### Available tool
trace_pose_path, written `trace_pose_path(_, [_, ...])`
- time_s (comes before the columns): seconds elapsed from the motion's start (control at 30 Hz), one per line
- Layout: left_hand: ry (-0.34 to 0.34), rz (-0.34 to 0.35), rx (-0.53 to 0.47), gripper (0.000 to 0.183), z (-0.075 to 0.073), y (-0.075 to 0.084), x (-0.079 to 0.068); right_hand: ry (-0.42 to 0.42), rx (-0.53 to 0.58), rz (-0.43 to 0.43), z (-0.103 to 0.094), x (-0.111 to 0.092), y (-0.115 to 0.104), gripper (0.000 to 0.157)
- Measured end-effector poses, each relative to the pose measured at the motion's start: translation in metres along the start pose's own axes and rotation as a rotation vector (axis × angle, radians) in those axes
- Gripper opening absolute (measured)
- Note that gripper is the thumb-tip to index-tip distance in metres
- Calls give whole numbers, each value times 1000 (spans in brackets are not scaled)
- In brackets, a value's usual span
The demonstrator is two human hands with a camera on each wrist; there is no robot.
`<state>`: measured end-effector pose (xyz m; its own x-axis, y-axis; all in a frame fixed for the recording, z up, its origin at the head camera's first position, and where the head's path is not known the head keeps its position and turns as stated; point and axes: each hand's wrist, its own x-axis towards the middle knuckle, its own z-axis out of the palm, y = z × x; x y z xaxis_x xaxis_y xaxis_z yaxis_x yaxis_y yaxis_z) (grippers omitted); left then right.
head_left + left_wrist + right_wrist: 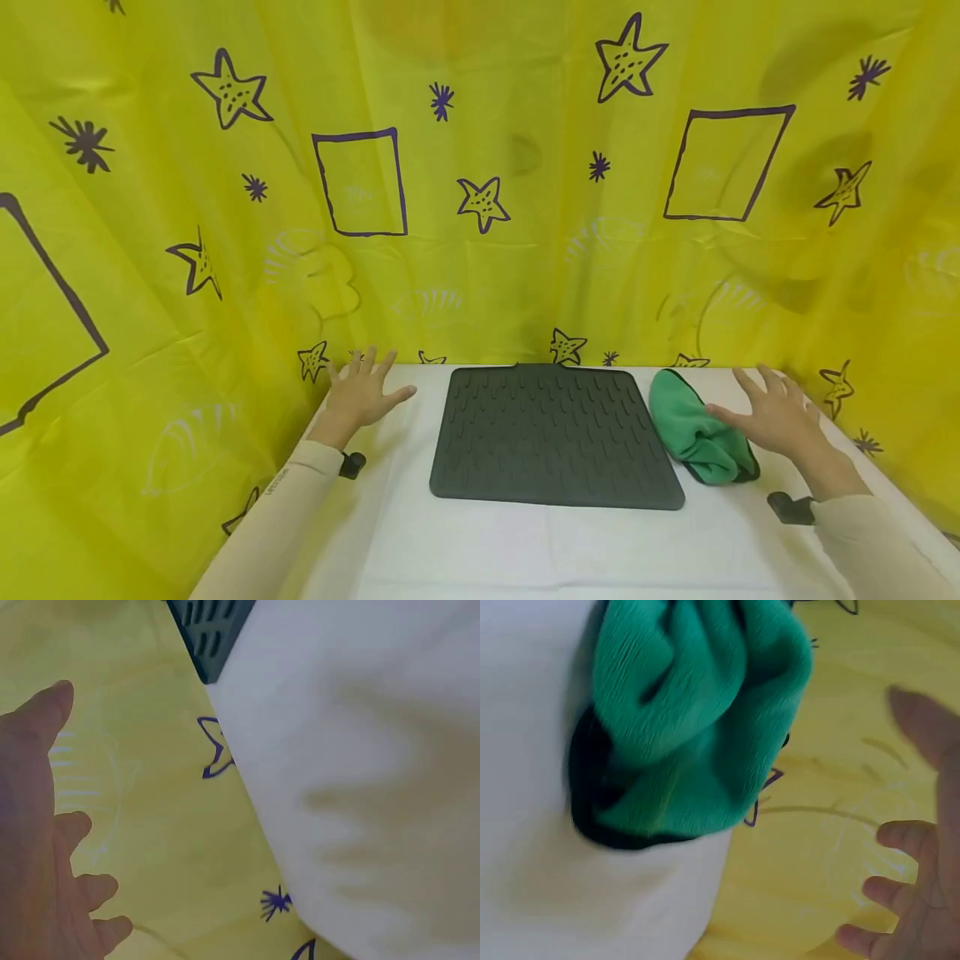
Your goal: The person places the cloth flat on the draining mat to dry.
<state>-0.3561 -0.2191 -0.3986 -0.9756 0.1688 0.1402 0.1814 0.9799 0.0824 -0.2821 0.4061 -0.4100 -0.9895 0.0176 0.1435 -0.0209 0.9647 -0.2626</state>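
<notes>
My left hand (362, 397) is held with fingers spread over the left side of the white table, holding nothing. On the right, my right hand (776, 417) has its fingers spread too, its thumb overlapping a crumpled green cloth (693, 429) with dark edging in the head view. That cloth (697, 712) fills the upper middle of the right wrist view, apart from the fingers there. Between the hands lies a dark grey ridged mat (555, 442) with a tab at its far edge. One corner of the mat (210, 637) shows in the left wrist view.
A yellow curtain (525, 275) printed with stars and squares hangs behind the table and along both sides. The white tabletop (480, 546) extends toward me in front of the mat. Dark wrist devices sit at both cuffs.
</notes>
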Motion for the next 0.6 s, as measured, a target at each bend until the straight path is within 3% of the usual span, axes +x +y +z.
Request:
trace_pose_path(0.13, [26, 21, -62, 80, 9, 13, 2, 4, 39, -16, 8, 1, -9, 84])
trace_pose_path(0.27, [111, 62, -136, 62, 29, 28, 5, 45, 162, -53, 18, 2, -27, 62])
trace_pose_path(0.37, [169, 80, -212, 44, 47, 39, 6, 67, 268, -45, 26, 3, -43, 55])
trace_pose_path(0.47, [182, 51, -325, 33, 60, 52, 6, 96, 333, 11, 35, 4, -57, 53])
trace_pose_path(0.6, [171, -38, -442, 30, 75, 64, 7, 139, 356, 121, 50, 7, -69, 51])
